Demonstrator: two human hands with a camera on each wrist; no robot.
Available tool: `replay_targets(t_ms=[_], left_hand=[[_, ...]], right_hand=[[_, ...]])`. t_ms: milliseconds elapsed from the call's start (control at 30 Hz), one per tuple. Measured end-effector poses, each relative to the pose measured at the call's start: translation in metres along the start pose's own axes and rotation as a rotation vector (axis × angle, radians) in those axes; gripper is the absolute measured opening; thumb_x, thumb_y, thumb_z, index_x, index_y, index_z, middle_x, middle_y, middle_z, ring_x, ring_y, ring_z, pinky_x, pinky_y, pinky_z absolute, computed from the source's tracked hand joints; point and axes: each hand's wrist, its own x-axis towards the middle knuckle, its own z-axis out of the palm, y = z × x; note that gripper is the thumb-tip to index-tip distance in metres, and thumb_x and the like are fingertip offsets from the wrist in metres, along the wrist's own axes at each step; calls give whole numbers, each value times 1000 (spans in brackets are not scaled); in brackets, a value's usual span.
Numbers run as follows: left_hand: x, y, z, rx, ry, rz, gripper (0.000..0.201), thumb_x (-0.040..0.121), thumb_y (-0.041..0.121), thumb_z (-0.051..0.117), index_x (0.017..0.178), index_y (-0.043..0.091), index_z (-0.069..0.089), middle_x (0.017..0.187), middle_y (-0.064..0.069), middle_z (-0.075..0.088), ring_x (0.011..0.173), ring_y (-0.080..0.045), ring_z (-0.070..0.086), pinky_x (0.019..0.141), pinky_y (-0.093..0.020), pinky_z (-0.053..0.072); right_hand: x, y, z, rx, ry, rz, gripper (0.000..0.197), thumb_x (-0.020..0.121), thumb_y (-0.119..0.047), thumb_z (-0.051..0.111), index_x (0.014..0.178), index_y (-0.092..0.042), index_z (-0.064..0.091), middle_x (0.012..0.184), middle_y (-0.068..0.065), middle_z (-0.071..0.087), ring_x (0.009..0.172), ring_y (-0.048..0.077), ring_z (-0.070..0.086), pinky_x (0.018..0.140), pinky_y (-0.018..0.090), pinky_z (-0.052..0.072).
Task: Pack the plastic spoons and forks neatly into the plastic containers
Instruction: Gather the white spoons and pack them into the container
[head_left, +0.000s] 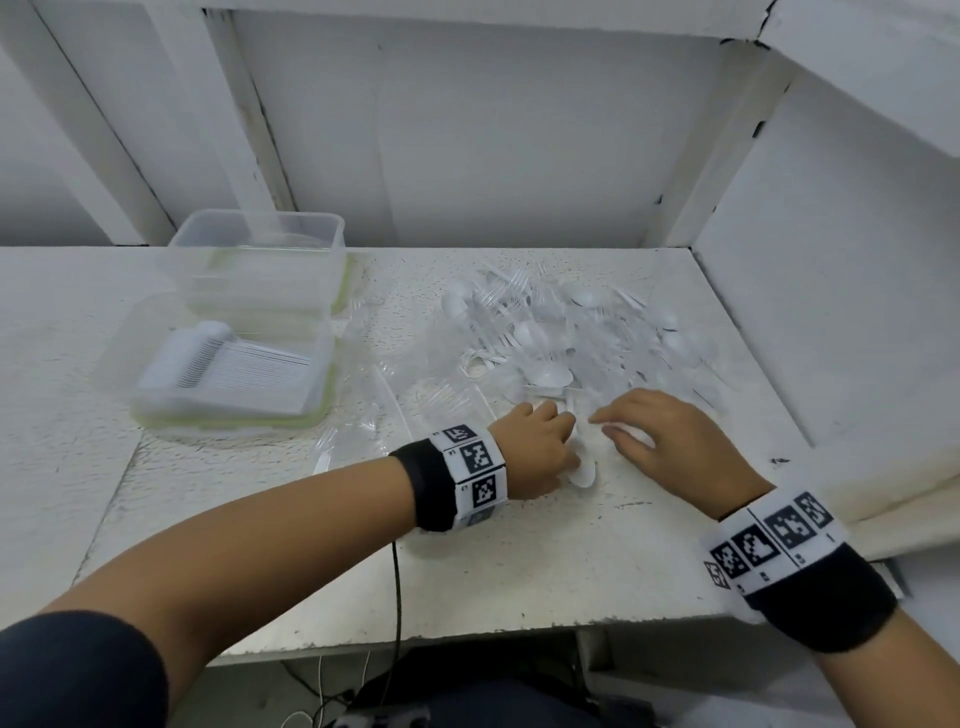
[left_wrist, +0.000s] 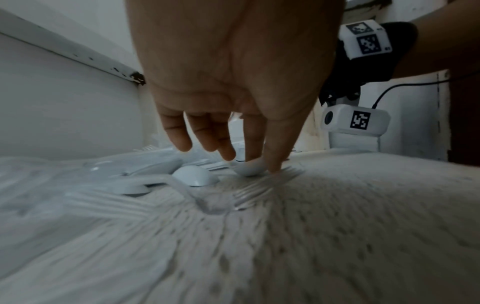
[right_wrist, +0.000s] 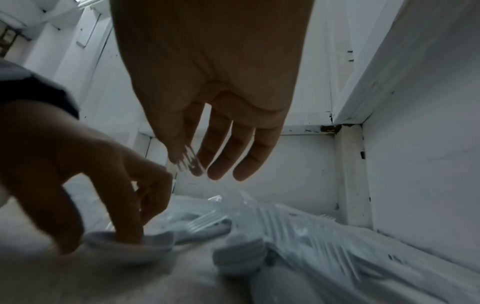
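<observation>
A loose pile of white spoons and clear forks lies at the back right of the white table. My left hand pinches a white spoon against the table at the pile's near edge. Just right of it, my right hand pinches a clear fork between thumb and forefinger, the other fingers straight. At the left, a clear container holds a neat row of white spoons. Behind it stands an empty clear container.
White walls close the table at the back and right. Clear forks lie scattered between the containers and the pile. A black cable hangs over the table's front edge. The right wrist camera shows beside my left hand.
</observation>
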Motion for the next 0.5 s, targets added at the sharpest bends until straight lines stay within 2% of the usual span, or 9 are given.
replay_targets(t_ms=[133,233,300,400,500], left_hand=[[1,1,1,58,25,22,29,94,13,46,121,15,57,124,-8,46,112,-27,42,86,-36,35],[-4,-6,-1,26,79,63,25,95,14,45,116,16,59,123,-5,49,111,-25,43,84,-34,33],[-9,-14,-5,-78,139,67,22,94,20,48,112,13,60,121,-6,51,110,-25,45,85,-34,31],[-20,-27,-11,-185,228,49,21,93,30,53,101,11,59,109,-4,56,103,-22,49,82,-29,26],[-29,-41,-11,-200,254,30,25,93,36,53,92,12,56,99,-1,56,91,-17,49,77,-24,24]], right_hand=[[-15,4,12,-45,-62,0,22,81,-9,70,100,-20,71,93,-2,67,85,18,65,65,27,50],[-19,5,17,-80,-91,14,26,78,-7,72,101,-18,70,93,1,66,82,21,65,62,27,48],[-19,4,17,-84,-113,31,29,80,-10,70,107,-18,68,99,0,65,89,21,64,69,34,52],[-17,-1,15,-81,-231,96,37,85,-24,65,121,-24,60,109,-6,58,102,15,56,83,31,46],[-12,-8,11,-138,-368,128,56,81,-56,54,129,-29,52,115,-10,54,107,8,49,90,28,42]])
